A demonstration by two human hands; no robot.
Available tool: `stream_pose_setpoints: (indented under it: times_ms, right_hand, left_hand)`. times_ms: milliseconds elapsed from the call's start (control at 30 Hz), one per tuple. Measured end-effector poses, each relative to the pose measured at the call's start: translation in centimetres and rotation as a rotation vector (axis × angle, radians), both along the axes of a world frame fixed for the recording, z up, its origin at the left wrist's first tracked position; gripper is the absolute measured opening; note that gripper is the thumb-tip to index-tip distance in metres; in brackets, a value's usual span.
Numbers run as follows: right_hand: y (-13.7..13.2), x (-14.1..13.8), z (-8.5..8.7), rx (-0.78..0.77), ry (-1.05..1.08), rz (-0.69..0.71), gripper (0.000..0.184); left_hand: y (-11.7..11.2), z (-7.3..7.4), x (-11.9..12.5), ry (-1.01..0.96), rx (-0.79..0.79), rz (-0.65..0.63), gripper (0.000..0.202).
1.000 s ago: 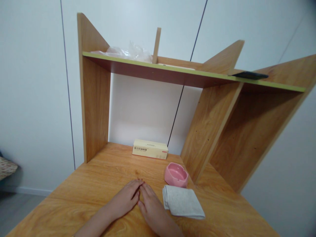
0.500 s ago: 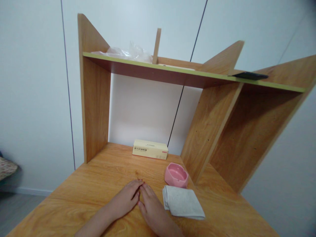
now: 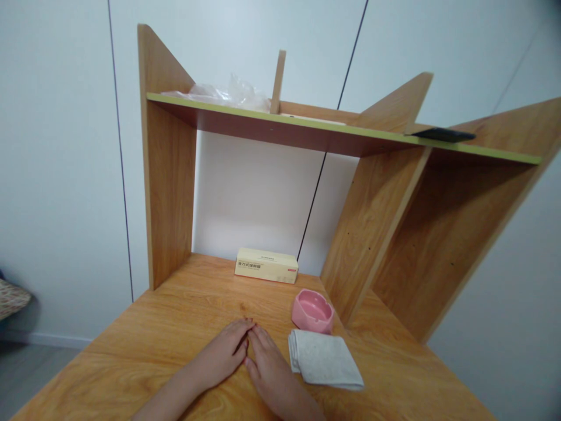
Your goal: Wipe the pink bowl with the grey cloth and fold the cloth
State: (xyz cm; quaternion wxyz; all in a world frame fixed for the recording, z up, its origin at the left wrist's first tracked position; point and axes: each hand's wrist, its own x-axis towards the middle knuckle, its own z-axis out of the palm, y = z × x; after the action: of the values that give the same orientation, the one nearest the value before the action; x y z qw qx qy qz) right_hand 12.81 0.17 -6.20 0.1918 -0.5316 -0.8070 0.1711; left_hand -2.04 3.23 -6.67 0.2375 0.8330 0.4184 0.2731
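My left hand [image 3: 228,351] and my right hand [image 3: 269,365] rest on the wooden desk, fingertips meeting in the middle. Both lie flat with fingers stretched out, and neither holds anything. Just right of my right hand is a folded grey-white cloth [image 3: 326,359]. Behind the cloth stands a pink angular ashtray [image 3: 312,311] with notches in its rim. A cream cling film box [image 3: 266,266] with printed characters lies farther back, near the wall.
The wooden desk [image 3: 184,327] carries a hutch with upright panels [image 3: 170,193]. On its upper shelf [image 3: 307,131] are a clear plastic bag [image 3: 232,93] and a dark flat object [image 3: 445,135]. Patterned fabric [image 3: 13,298] shows at far left.
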Motion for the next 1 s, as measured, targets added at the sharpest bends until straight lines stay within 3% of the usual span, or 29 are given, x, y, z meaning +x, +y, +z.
stream_pose_setpoints:
  times_ms: [267, 500, 767, 1000]
  right_hand:
    - [-0.2, 0.2, -0.3, 0.016, 0.052, 0.006, 0.055]
    - [0.0, 0.1, -0.1, 0.061, 0.116, 0.065, 0.054]
    - [0.2, 0.2, -0.1, 0.075, 0.141, 0.110, 0.048]
    - [0.6, 0.4, -0.6, 0.158, 0.132, 0.138, 0.043]
  left_hand:
    - [0.3, 0.0, 0.4, -0.029, 0.002, 0.046, 0.044]
    - [0.0, 2.2, 2.2, 0.069, 0.031, 0.173, 0.036]
    - [1.8, 5.2, 6.8, 0.098, -0.083, 0.193, 0.039]
    - [4.3, 6.2, 11.9, 0.167, -0.176, 0.194, 0.059]
